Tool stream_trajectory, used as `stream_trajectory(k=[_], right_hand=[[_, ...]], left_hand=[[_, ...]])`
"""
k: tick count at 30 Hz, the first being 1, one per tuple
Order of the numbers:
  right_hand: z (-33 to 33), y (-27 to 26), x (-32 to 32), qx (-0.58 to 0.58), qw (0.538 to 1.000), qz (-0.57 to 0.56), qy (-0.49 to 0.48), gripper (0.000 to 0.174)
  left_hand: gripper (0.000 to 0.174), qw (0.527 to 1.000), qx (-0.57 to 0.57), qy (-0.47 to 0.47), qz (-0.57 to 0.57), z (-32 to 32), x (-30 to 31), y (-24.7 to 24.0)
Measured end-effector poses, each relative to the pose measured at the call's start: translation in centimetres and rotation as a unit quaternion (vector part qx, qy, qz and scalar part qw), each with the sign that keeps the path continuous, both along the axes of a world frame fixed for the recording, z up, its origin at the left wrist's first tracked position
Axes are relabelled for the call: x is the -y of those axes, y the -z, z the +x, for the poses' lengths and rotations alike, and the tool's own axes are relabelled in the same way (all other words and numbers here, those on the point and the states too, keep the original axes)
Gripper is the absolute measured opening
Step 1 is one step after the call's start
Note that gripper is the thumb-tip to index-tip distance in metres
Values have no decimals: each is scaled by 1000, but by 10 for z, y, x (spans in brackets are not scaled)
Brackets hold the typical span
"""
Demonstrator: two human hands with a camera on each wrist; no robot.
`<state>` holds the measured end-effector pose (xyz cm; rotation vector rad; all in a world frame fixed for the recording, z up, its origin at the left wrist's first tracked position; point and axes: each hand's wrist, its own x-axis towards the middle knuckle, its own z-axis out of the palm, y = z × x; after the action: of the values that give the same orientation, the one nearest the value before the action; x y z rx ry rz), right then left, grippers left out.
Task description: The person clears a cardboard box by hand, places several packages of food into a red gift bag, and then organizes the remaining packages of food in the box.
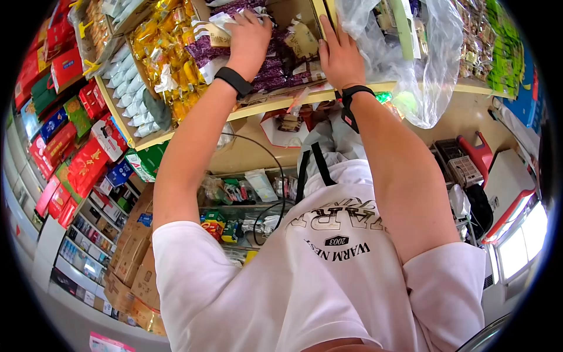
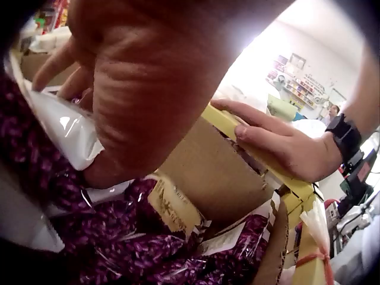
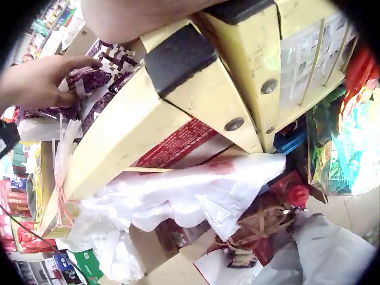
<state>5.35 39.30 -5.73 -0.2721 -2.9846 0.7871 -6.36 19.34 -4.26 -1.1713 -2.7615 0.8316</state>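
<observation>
My left hand [image 1: 250,44] reaches into a cardboard box of purple packets [image 1: 275,67]. In the left wrist view its thumb and fingers pinch the white, shiny corner of a packet [image 2: 66,127]. The right wrist view shows the same hand [image 3: 44,83] from the side, among purple-and-white packets. My right hand [image 1: 343,61] rests on the yellow shelf divider [image 2: 222,122] beside the box, its fingers extended along the edge. In the right wrist view, only part of that hand shows at the top, above the black-capped end of the divider.
Yellow-wrapped snacks [image 1: 161,41] and pale blue packets [image 1: 122,82] fill the left compartments. To the right, a clear plastic bag [image 1: 437,70] hangs over the shelf front. White plastic bags [image 3: 172,196] hang below the ledge. Red gift boxes [image 1: 88,164] line the far left.
</observation>
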Motion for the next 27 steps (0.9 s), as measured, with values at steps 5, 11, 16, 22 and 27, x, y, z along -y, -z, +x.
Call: stream_trajectory(k=[5, 11, 16, 22, 27], right_hand=[[-2, 2, 1, -51, 999, 15, 8, 58], [0, 4, 0, -29, 1000, 2, 5, 59], [0, -3, 0, 16, 1000, -1, -4, 59], [1, 4, 1, -35, 999, -5, 9, 59], [1, -1, 1, -48, 999, -12, 17, 59]], left_hand=[[60, 968, 194, -113, 109, -26, -29, -79], [60, 876, 371, -147, 270, -69, -32, -47], [65, 865, 412, -147, 247, -55, -33, 83], [97, 896, 421, -132, 59, -31, -69, 70], [94, 886, 406, -154, 162, -25, -67, 63]])
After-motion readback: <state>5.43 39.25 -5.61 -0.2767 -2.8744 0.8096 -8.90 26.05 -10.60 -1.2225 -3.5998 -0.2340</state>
